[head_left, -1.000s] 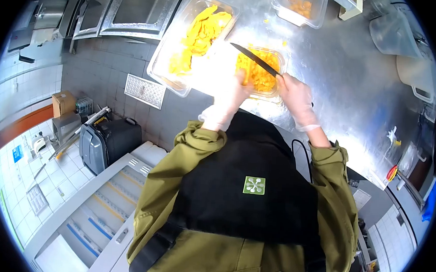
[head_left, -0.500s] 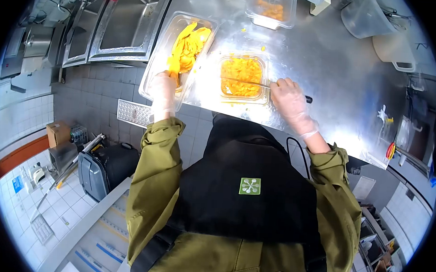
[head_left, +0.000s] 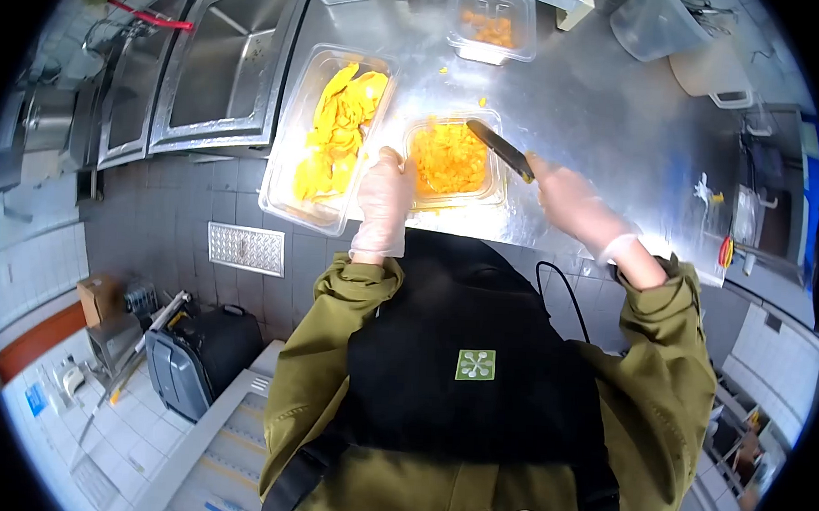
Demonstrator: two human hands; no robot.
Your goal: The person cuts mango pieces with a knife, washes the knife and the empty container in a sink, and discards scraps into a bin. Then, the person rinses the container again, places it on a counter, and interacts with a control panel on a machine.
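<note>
Table (head_left: 608,104), far L: long clear plastic tub (head_left: 301,219), orange-yellow slices (head_left: 342,120) heaped inside; prob. soft, slick, easily torn, so best lifted from beneath w/ flat fingers. L hand (head_left: 384,200), gloved, just R of that tub; fingers curled, can't tell if grip holds anything. Mid: smaller clear tub (head_left: 458,200) w/ diced orange pcs (head_left: 446,161); likely light, wet, squashable. Behind: lidless-or-not unclear, clear rear tub (head_left: 481,51), more dice within. R: knife (head_left: 498,148), blade slanting over smaller tub's R rim; stiff, hold by handle. R hand (head_left: 567,198), gloved: grip closed round handle.
</note>
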